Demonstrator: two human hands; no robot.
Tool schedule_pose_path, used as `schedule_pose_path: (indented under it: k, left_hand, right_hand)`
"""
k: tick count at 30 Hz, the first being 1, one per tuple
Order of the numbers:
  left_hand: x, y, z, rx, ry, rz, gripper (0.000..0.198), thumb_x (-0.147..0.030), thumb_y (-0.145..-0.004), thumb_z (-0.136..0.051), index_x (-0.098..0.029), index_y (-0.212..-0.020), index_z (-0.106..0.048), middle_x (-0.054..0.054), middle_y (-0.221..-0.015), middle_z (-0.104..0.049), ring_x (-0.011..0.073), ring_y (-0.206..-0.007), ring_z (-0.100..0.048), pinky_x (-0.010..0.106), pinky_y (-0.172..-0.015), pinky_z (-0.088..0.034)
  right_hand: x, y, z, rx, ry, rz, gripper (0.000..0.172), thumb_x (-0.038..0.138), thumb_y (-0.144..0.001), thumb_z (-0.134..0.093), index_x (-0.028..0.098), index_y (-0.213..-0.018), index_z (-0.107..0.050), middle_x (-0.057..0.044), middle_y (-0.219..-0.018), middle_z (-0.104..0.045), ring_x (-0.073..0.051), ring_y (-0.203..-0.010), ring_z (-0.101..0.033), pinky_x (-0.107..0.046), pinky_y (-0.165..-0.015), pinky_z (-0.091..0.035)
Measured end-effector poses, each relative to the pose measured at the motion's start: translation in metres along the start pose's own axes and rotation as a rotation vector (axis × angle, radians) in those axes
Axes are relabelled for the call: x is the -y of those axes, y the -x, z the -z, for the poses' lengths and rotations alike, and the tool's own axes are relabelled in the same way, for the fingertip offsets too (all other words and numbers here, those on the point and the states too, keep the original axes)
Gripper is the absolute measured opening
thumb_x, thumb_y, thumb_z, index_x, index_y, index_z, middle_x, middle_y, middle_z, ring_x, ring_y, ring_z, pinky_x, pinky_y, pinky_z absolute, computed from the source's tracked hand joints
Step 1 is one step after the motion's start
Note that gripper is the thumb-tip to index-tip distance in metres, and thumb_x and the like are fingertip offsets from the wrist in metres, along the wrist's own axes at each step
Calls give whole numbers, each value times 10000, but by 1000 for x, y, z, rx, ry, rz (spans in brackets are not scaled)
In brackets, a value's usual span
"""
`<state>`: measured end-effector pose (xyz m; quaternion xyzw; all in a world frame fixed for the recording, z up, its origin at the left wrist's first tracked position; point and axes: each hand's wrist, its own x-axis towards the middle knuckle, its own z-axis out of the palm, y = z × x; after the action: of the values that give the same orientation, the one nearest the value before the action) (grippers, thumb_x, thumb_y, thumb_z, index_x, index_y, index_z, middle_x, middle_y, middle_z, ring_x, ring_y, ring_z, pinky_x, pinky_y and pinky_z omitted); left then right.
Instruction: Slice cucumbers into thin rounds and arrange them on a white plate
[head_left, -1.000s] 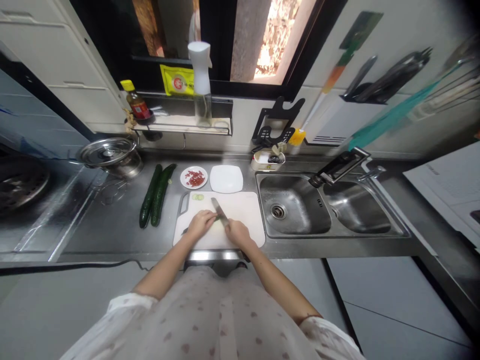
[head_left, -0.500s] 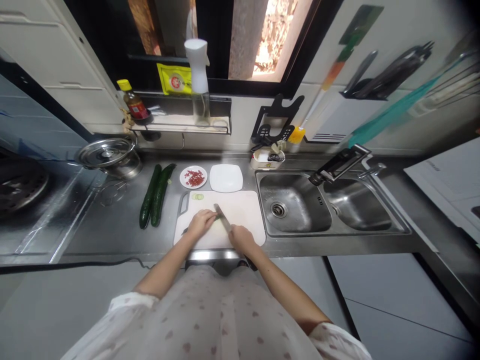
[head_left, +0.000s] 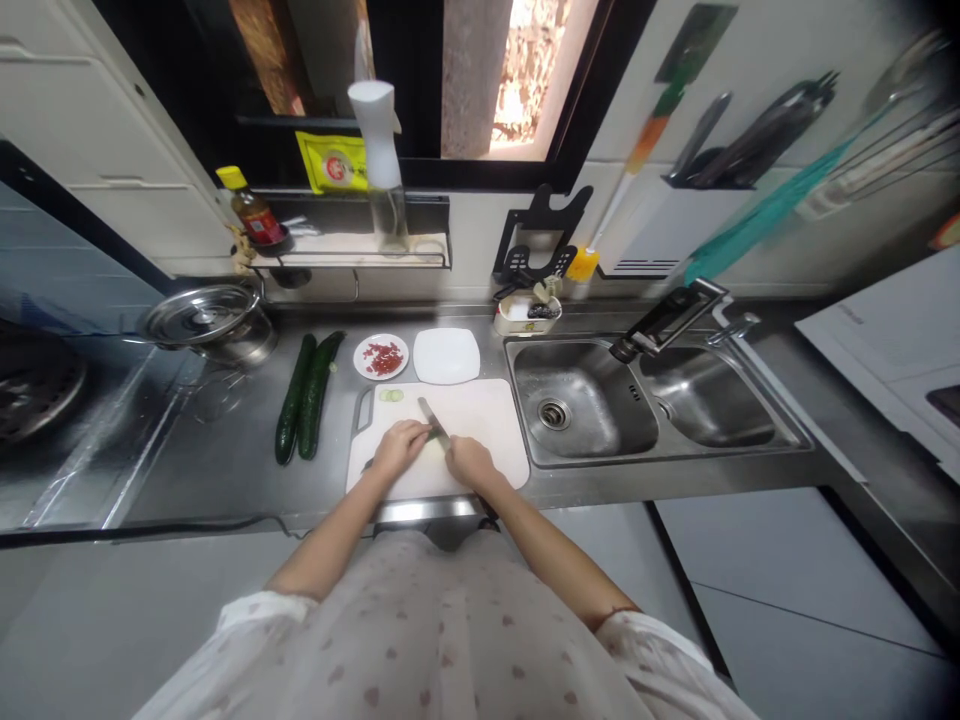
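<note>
On the white cutting board [head_left: 491, 425], my left hand [head_left: 400, 447] is closed over a cucumber [head_left: 367, 465], most of it hidden beneath the fingers and wrist. A dark green end shows left of the wrist. My right hand [head_left: 470, 463] grips a knife [head_left: 433, 418], its blade slanting up and left, close to the left fingertips. Whether the edge touches the cucumber I cannot tell. Several pale cucumber slices [head_left: 391, 396] lie together near the board's upper left corner. Two whole cucumbers [head_left: 306, 400] rest side by side on the counter to the left.
Behind the board stand a small plate [head_left: 363, 362] with chopped red pieces and a white square plate [head_left: 447, 356]. A double sink [head_left: 585, 400] with a faucet [head_left: 671, 318] lies right. A lidded steel pot [head_left: 214, 320] is at left. A wall shelf [head_left: 352, 255] holds bottles.
My right hand and the knife have shifted slightly left, closer to my left hand. The left hand stays in place on the cucumber. The whole view has moved a little.
</note>
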<state>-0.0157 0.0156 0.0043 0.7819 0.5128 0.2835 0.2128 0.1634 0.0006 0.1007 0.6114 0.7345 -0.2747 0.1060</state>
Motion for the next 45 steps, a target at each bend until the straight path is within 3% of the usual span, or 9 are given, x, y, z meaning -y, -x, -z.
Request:
schedule_pose_path:
  k: [10, 25, 36, 45]
  left_hand:
    - [2, -1, -1, 8, 14, 12, 224, -259, -914, -526, -215, -1037, -707, 58, -987, -703, 183, -945, -615, 326, -869, -479]
    - [2, 0, -1, -7, -7, -4, 221, -269, -915, -523, -220, -1017, -713, 55, -980, -706, 183, -924, -619, 328, -860, -484]
    - [5, -1, -4, -9, 26, 13, 225, -271, -906, -533, -226, -1026, -718, 55, -994, -716, 184, -942, -630, 342, -885, -491]
    - [2, -1, -1, -10, 13, 14, 212, -260, -908, -533, -219, -1000, -719, 49, -989, -718, 183, -920, -635, 330, -866, -489]
  right_hand:
    - [-10, 14, -10, 1, 23, -8, 293, 166, -920, -381, 127, -1101, -607, -154, -1058, -678, -236, -986, -640, -301, -794, -456]
    - [2, -7, -1, 13, 7, 11, 341, 132, -900, -382, 112, -1144, -619, -152, -1128, -667, -232, -1041, -626, -294, -823, -455]
    - [-7, 8, -9, 2, 15, 4, 290, 161, -912, -400, 134, -1099, -620, -142, -1075, -682, -226, -996, -639, -289, -800, -451]
    - [-4, -3, -8, -2, 22, 32, 321, 148, -904, -389, 123, -1136, -611, -152, -1100, -675, -230, -1024, -630, -301, -823, -454]
